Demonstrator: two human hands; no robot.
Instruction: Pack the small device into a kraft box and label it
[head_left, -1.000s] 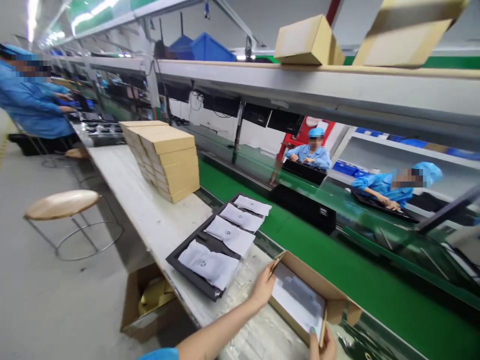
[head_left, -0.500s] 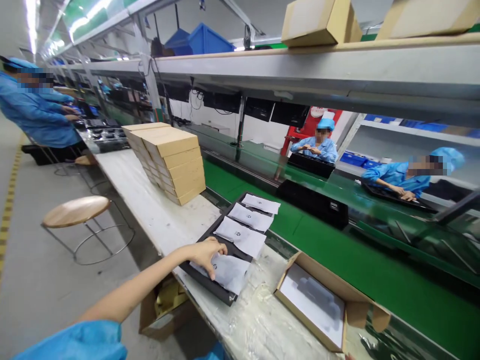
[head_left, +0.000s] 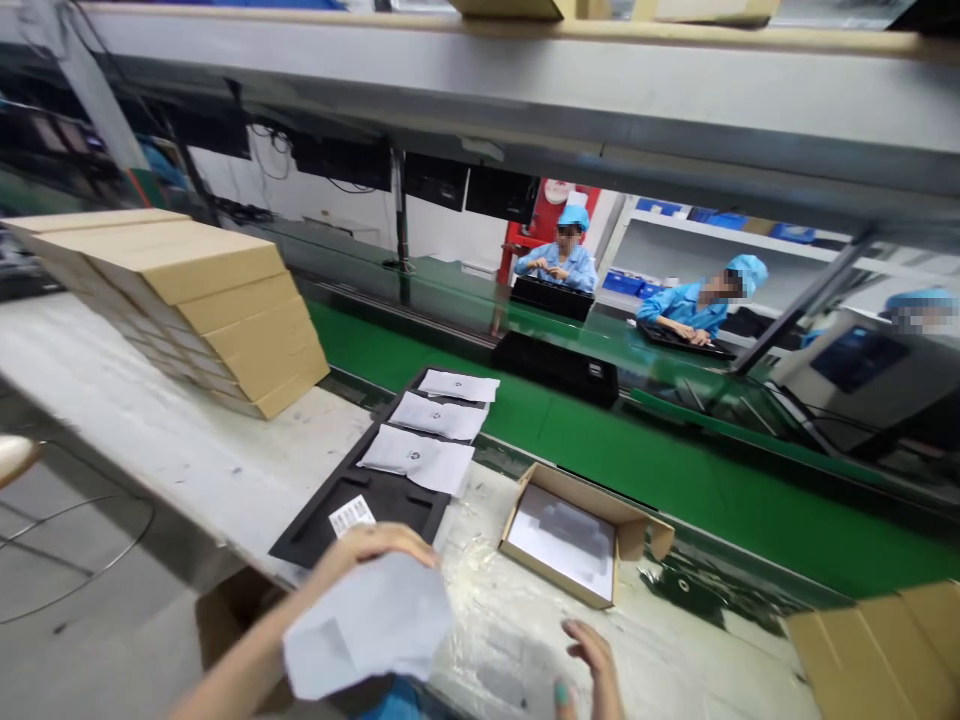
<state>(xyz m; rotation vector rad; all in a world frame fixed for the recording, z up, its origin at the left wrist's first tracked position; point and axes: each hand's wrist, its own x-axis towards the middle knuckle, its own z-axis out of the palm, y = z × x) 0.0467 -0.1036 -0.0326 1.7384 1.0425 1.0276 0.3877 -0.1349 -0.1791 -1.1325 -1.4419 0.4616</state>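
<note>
My left hand (head_left: pixel 390 540) is closed on a white pouch (head_left: pixel 367 635), raised in front of the black tray (head_left: pixel 315 525). Most of its fingers are hidden behind the pouch. Three more white pouches, each with a small dark mark, lie in a row on the tray; the nearest pouch (head_left: pixel 416 457) borders a bare slot with a white barcode label (head_left: pixel 351 515). My right hand (head_left: pixel 589 665) hovers over the bench with thumb and fingers apart, holding nothing. Beyond it stands an open cardboard box (head_left: pixel 559 540) with a white insert.
Stacked cardboard boxes (head_left: pixel 217 290) stand on the bench (head_left: pixel 97 370) at left, with more cardboard (head_left: pixel 885 640) at lower right. A green conveyor (head_left: pixel 675 480) runs behind the bench. Co-workers in blue sit across it. An overhead shelf (head_left: pixel 480 70) spans the top.
My left hand has lifted the nearest pouch off the tray and brought it toward me, uncovering the label. My right hand has come into view. The view has swung to the right.
</note>
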